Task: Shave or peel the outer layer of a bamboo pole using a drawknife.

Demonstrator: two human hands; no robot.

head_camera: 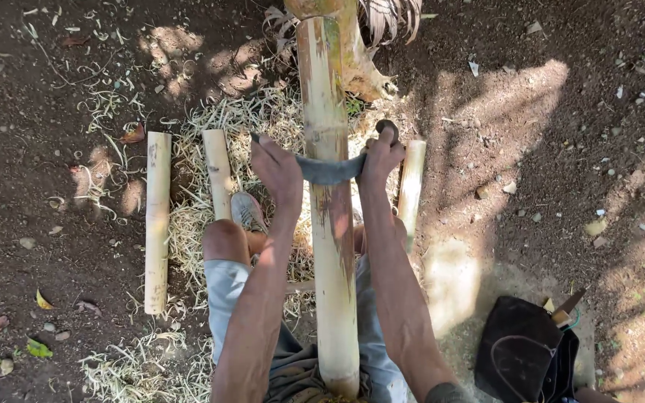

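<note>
A long bamboo pole [328, 112] runs from between my knees away up the frame, its far end resting against a stump. A curved dark blade [328, 170] lies across the pole. My left hand [278, 168] is shut on the blade's left handle. On the other side, my right hand [381, 153] grips the right handle. Both arms reach forward on either side of the pole, which shows scraped pale patches below the blade.
Three short bamboo pieces lie on the ground: one far left [157, 216], one by my left knee [218, 173], one right of the pole [411, 183]. Pale shavings [195, 239] cover the dirt. A black cap [520, 351] and a bag sit lower right.
</note>
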